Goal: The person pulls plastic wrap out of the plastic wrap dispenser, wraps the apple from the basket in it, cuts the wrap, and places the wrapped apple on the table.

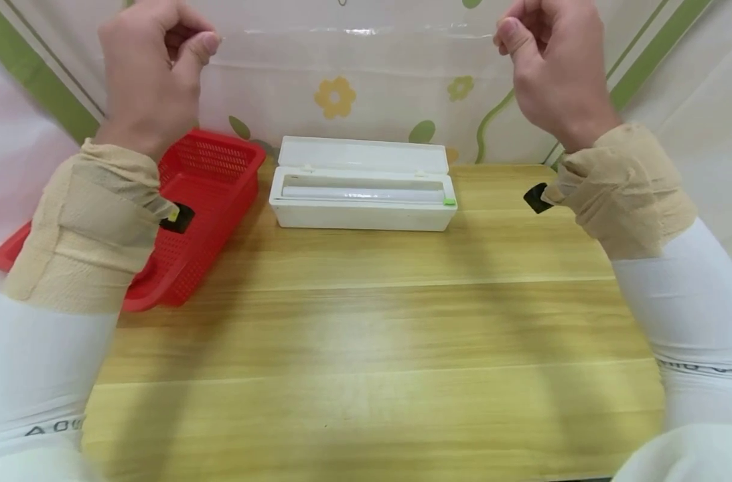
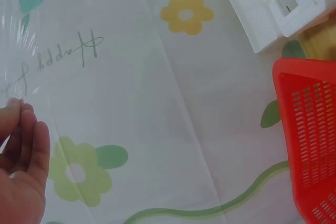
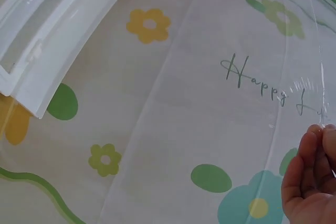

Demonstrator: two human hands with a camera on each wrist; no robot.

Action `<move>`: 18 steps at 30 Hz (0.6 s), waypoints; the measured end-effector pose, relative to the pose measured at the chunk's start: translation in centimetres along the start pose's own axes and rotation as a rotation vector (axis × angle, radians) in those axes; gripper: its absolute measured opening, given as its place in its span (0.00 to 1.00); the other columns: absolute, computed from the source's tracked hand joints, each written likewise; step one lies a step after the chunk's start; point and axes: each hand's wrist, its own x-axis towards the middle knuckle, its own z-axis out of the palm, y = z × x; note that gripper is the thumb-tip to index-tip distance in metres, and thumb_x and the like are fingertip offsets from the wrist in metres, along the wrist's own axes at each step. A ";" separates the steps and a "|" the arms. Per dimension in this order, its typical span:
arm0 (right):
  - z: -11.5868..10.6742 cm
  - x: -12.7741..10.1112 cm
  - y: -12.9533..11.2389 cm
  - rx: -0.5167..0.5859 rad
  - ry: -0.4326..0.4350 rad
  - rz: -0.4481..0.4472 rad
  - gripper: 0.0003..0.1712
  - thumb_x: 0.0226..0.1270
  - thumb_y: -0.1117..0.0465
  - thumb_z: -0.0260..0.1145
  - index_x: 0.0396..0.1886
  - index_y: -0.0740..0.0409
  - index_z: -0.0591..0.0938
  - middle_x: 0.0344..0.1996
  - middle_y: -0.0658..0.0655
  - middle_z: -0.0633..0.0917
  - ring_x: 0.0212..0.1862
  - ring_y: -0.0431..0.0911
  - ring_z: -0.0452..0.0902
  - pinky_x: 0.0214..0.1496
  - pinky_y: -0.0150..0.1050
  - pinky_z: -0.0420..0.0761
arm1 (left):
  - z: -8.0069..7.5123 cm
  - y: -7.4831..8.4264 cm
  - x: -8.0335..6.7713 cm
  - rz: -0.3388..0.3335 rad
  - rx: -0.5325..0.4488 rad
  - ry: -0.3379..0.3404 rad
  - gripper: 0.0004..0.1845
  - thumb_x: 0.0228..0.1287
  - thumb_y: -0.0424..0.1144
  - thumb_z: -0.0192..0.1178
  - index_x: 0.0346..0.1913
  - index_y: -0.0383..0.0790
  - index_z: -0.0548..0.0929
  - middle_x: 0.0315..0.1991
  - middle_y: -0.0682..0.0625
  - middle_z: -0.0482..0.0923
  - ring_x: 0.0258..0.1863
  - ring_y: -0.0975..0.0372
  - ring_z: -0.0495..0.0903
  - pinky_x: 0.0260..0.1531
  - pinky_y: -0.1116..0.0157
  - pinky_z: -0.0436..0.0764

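A sheet of clear cling film (image 1: 359,31) stretches between my two raised hands, its sheen showing against the patterned curtain. My left hand (image 1: 155,67) pinches one corner between thumb and curled fingers. The opposite corner is pinched the same way by my right hand (image 1: 555,67). Radiating creases in the film (image 3: 322,77) run up from the fingertips in the right wrist view. Below and between the hands, a white cling film dispenser (image 1: 366,216) stands on the table with its lid (image 1: 362,154) raised. Inside lies a pale film roll (image 1: 359,194), and a green tab (image 1: 449,201) sits at the right end.
A red perforated basket (image 1: 211,248) stands on the table's left side, partly behind my left forearm. Behind the wooden table (image 1: 366,321) hangs a white curtain (image 1: 396,87) with flowers and leaves. Black pieces (image 1: 537,198) stick out from the wrist wraps.
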 end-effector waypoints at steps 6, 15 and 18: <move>-0.6 -2.9 -0.7 -0.008 0.022 -0.162 0.08 0.81 0.62 0.61 0.38 0.52 0.82 0.34 0.34 0.79 0.38 0.34 0.77 0.42 0.29 0.73 | -1.8 -0.5 -2.4 0.050 -0.040 -0.025 0.10 0.79 0.41 0.59 0.49 0.40 0.89 0.37 0.76 0.72 0.40 0.76 0.74 0.42 0.76 0.71; -1.8 -8.5 -1.1 -0.077 -0.022 -0.344 0.10 0.76 0.68 0.66 0.41 0.77 0.83 0.38 0.25 0.80 0.40 0.26 0.77 0.48 0.25 0.74 | -4.2 -1.1 -7.5 0.060 -0.124 -0.112 0.10 0.77 0.34 0.61 0.49 0.30 0.86 0.42 0.72 0.79 0.44 0.74 0.80 0.50 0.81 0.78; -2.1 -10.8 -1.2 -0.040 -0.064 -0.364 0.06 0.72 0.73 0.67 0.40 0.76 0.83 0.37 0.34 0.84 0.39 0.26 0.78 0.46 0.24 0.76 | -4.9 -1.3 -9.3 0.117 -0.160 -0.164 0.09 0.75 0.28 0.61 0.50 0.25 0.85 0.45 0.70 0.82 0.45 0.71 0.82 0.52 0.81 0.79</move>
